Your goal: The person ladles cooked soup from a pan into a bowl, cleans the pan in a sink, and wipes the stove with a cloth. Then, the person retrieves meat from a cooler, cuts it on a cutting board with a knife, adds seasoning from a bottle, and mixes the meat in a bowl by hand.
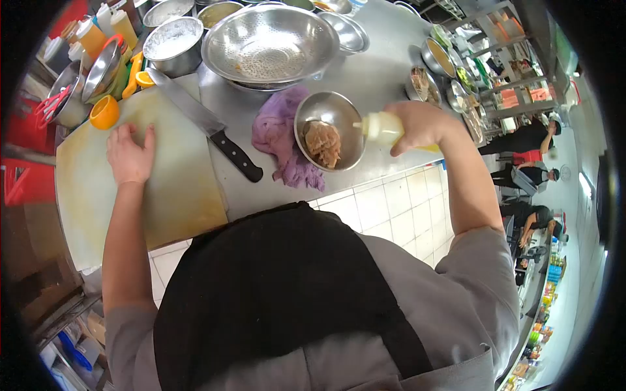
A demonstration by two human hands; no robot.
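Note:
My right hand (420, 127) is wrapped round a squeeze bottle (383, 128) of pale yellow liquid. The bottle is tipped on its side, its nozzle pointing left over the rim of a small metal bowl (349, 124). Inside that bowl lies a clump of pale pinkish meat (323, 143). My left hand (130, 154) rests flat on the cutting board (176, 176) with nothing in it, close to a cut orange (105, 113). A knife (225, 143) with a black handle lies along the board's right edge. Beside the bowl is a crumpled purple cloth (280, 127).
A large perforated metal bowl (270, 45) stands behind the cloth. At the back left are a pot of white powder (174, 45) and several sauce bottles (91, 36). More food bowls (438, 58) line the right side. Several people (528, 176) stand farther off at right.

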